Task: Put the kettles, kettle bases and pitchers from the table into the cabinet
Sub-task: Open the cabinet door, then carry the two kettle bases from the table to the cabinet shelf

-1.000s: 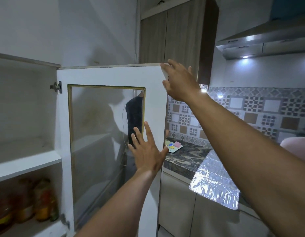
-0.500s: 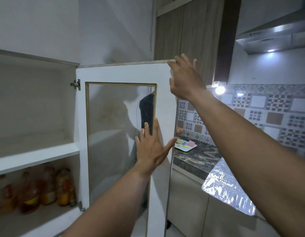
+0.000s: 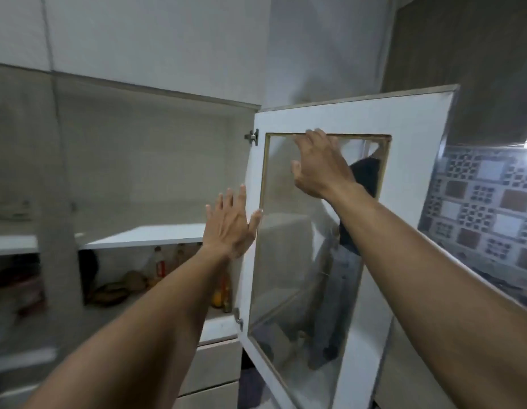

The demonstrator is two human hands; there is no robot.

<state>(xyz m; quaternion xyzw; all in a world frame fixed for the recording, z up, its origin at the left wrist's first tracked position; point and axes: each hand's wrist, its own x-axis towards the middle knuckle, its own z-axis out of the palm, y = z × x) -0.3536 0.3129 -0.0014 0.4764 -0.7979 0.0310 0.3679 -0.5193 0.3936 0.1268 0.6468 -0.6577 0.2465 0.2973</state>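
The wall cabinet (image 3: 156, 149) stands open, and its upper shelf (image 3: 144, 233) is bare and white. Its glass-paned white door (image 3: 409, 119) swings out to the right. My left hand (image 3: 230, 224) is raised with fingers spread at the door's hinge side, holding nothing. My right hand (image 3: 321, 163) is spread in front of the upper part of the glass pane, also holding nothing. No kettle, kettle base or pitcher is in view.
Several bottles (image 3: 159, 262) and a brown object sit on the lower shelf. A neighbouring compartment (image 3: 17, 202) lies to the left, blurred. Drawers (image 3: 215, 370) sit below the cabinet. A patterned tile wall (image 3: 480, 208) is at the right.
The view has swung left, showing more of the cabinet inside. My right hand left the door's top outer corner and is now over the glass. My left hand shifted toward the hinge side.
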